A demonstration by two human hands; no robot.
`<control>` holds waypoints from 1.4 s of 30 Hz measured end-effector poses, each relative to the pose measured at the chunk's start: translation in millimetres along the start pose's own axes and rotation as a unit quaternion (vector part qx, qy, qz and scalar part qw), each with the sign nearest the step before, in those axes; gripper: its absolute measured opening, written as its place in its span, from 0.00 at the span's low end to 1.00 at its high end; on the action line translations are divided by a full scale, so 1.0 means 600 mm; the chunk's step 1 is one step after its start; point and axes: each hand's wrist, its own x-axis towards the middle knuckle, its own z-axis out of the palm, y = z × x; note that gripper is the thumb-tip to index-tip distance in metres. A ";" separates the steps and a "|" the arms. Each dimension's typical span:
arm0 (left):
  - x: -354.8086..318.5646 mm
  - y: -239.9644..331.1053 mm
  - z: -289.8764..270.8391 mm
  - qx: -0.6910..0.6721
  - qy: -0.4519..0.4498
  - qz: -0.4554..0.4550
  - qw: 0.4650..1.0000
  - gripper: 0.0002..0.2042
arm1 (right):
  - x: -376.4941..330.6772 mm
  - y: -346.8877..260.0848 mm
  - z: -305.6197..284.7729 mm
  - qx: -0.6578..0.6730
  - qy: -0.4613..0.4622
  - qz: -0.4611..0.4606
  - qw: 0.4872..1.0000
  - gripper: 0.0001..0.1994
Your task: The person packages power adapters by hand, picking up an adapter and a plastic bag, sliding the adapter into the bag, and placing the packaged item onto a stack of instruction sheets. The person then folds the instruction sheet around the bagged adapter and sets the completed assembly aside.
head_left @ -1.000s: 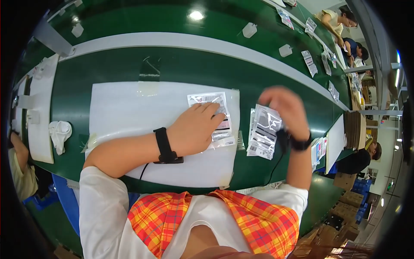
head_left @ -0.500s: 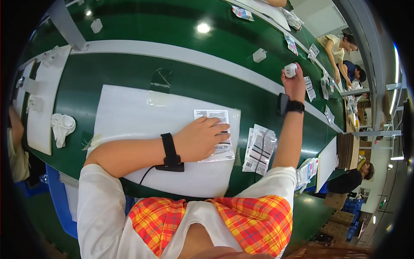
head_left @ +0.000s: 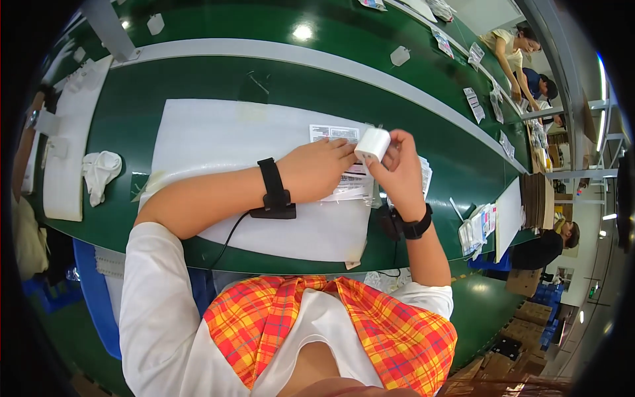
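Observation:
A white charger plug [head_left: 372,145] with metal prongs is pinched in my right hand [head_left: 401,173], just above the right side of the white foam sheet [head_left: 198,132]. My left hand [head_left: 316,171] lies flat with its fingers stretched out, on top of a clear printed plastic bag [head_left: 335,132]. Under that hand, part of the bag is hidden. More printed bags [head_left: 425,175] lie on the green table to the right, mostly covered by my right hand and wrist.
Beyond a pale rail [head_left: 278,53], a green belt carries charger plugs [head_left: 399,56] and printed bags [head_left: 473,104]. A white cloth [head_left: 101,173] lies at left. Packages [head_left: 477,230] are piled at the right edge. Co-workers [head_left: 509,56] stand at the far right.
My right hand has come back from over the belt toward my left hand, bringing the charger plug with it. My left hand stays on the bag. The view has shifted slightly.

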 end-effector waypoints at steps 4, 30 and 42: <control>-0.004 -0.001 -0.011 -0.109 -0.021 -0.080 0.991 0.23 | -0.068 -0.022 0.014 -0.206 -0.057 -0.069 0.974 0.28; 0.010 -0.001 -0.035 -0.342 0.158 -0.061 0.924 0.27 | -0.023 -0.080 -0.008 0.348 0.056 0.181 0.918 0.10; 0.025 -0.031 -0.019 -0.542 0.136 -0.165 0.813 0.15 | -0.028 -0.002 0.000 0.036 -0.023 0.176 0.983 0.12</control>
